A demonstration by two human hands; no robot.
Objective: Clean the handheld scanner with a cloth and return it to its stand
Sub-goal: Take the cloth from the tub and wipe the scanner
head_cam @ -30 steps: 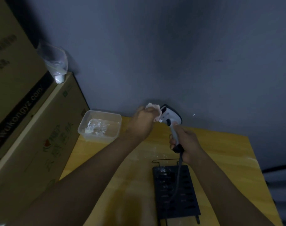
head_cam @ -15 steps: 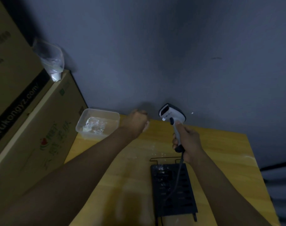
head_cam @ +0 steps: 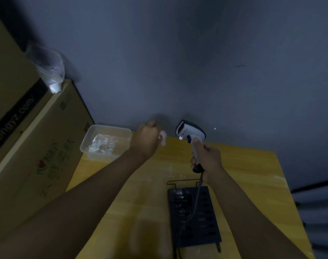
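Note:
My right hand (head_cam: 209, 161) grips the grey handle of the white and black handheld scanner (head_cam: 190, 130), which stands upright above the yellow table with its window facing left. A dark cable (head_cam: 196, 200) hangs from the handle down over the black perforated stand (head_cam: 194, 217) lying flat on the table. My left hand (head_cam: 147, 141) is fisted around a small pale cloth (head_cam: 162, 137), which pokes out at the knuckles. The cloth is a short gap to the left of the scanner head, not touching it.
A clear plastic tub (head_cam: 105, 142) with crumpled white material sits at the table's far left corner. Stacked cardboard boxes (head_cam: 34, 146) line the left side, with a plastic bag (head_cam: 49, 71) on top. A grey wall rises behind the yellow table (head_cam: 252, 174).
My left hand with the cloth has drawn away from the scanner head to the left, then edged back slightly. The scanner has stayed upright in my right hand.

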